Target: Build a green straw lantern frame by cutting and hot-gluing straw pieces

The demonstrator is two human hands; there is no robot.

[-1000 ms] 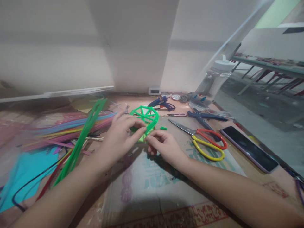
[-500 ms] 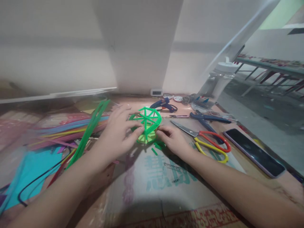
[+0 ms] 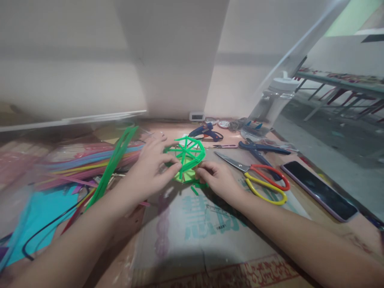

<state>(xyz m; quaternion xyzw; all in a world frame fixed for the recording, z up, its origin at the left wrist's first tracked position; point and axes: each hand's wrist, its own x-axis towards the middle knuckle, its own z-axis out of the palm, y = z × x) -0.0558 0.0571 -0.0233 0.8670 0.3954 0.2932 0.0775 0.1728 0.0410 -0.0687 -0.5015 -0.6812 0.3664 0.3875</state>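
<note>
Head view: the right hand (image 3: pixel 216 178) has shifted rightward along the green frame (image 3: pixel 194 161) between both hands (seemingly a fresh working spot); the left hand (image 3: pixel 154 165) pinches it, right grip unclear.

A pale wall (image 3: pixel 75 80) is crossed by a broad, darker upright band (image 3: pixel 177 60). At the right, a grey floor (image 3: pixel 321 140) is marked with small scraps. A long table (image 3: pixel 333 83) is covered with clutter, and reddish seats (image 3: pixel 337 95) are placed beneath. Light green (image 3: pixel 340 20) is seen high up.
</note>
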